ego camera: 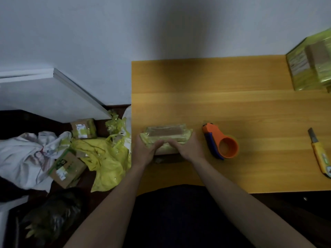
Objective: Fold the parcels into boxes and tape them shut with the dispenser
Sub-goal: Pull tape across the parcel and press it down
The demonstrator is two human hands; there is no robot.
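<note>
A small cardboard parcel [167,138], already wrapped in bands of glossy yellow-green tape, sits on the wooden table [232,97] near its left edge, close to the person's body. Both hands press on its near face: the left hand [146,151] covers the corner at about 8 o'clock of the box, the right hand [188,149] the corner at about 4 o'clock, thumbs meeting over the middle, fingers wrapped around the sides, so each hand grips the box rather than lying flat. The box looks light and fairly stiff, judging by its crisp top edge, though the tape skin is wrinkled and likely slick, so a hold on the corners with palms bracing the sides seems safest; squeezing the middle could buckle the lid. The orange tape dispenser [219,142] stands at 3 o'clock of the parcel, just beside the right hand, untouched. A yellow utility knife [318,154] lies well apart at the far right, and another taped parcel [311,67] rests at 1 o'clock.
</note>
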